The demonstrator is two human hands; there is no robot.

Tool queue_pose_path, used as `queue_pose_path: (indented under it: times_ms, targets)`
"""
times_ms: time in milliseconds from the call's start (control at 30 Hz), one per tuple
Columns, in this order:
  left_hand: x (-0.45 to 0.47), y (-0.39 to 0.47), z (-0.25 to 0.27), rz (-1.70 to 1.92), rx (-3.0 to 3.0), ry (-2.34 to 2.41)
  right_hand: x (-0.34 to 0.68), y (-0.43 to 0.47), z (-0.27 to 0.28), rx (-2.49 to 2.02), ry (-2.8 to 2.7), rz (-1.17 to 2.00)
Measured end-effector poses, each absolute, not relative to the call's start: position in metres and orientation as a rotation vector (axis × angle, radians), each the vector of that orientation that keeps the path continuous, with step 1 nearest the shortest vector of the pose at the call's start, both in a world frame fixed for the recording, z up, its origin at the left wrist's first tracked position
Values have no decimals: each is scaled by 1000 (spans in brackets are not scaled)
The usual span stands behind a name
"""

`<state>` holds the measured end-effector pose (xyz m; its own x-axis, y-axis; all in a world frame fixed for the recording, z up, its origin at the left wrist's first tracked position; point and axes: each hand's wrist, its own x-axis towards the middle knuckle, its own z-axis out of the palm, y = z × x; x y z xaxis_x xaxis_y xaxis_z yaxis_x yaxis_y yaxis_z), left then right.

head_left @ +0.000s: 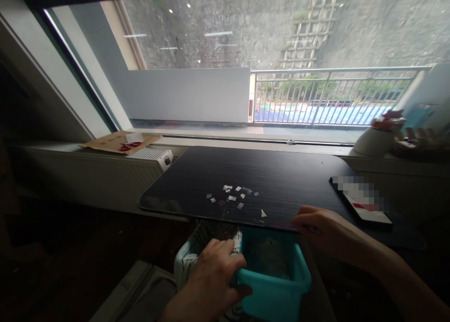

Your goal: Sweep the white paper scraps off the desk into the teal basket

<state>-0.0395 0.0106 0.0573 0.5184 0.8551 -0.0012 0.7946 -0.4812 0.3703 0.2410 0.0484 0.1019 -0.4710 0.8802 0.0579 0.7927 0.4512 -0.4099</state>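
My left hand [216, 275] is closed over the near left rim of a turquoise bin [270, 298], holding it just below the table's front edge. The bin's inside looks dark, and its contents are hard to make out. At the table edge above the bin's right side is my right hand [316, 226], its fingers curled together; whatever they hold, if anything, is hidden. Small scraps of white and clear material [232, 198] lie scattered on the black tabletop [270, 172], one triangular scrap [263, 213] close to the front edge.
A phone-like slab [372, 214], partly blurred, lies at the table's right. Red-handled scissors [130, 146] rest on brown paper [105, 141] on the left sill, beside a white radiator [151, 158]. A white rounded ornament [374, 141] stands at right. A window lies beyond.
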Motion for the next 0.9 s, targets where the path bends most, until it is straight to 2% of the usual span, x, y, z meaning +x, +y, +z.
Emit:
queue_pose_path:
  times_ms: [200,900]
  targets:
    - [-41,8,57,236,2441,1382,227,78,89,-1445,-2407,420]
    - [-37,9,55,269,2457,1357,240,34,98,-1537,-2484,457]
